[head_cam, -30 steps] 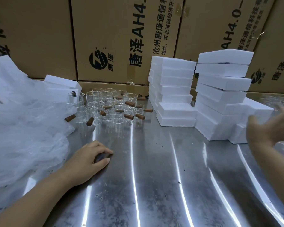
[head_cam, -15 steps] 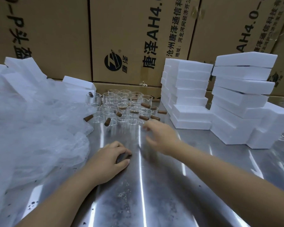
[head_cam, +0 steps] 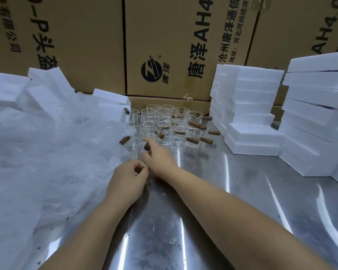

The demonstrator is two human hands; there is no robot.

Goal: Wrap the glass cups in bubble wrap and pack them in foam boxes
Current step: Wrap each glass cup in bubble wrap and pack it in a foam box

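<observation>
Several clear glass cups with brown wooden handles stand in a cluster at the back of the steel table. My right hand reaches into the near edge of the cluster. Its fingers are straight, and its forefinger and thumb lie on either side of the nearest cup's handle without closing on it. My left hand rests on the table at the edge of the bubble wrap pile. Its fingers are curled with the thumb against the fingertips; whether it pinches wrap is unclear. White foam boxes are stacked at the right.
A second, taller foam stack stands at the far right. Loose foam pieces lie behind the wrap at the left. Printed cardboard cartons wall off the back of the table.
My right hand has swung from the far right across the table to the nearest cup. My left hand has curled tighter. The view has shifted left and moved closer.
</observation>
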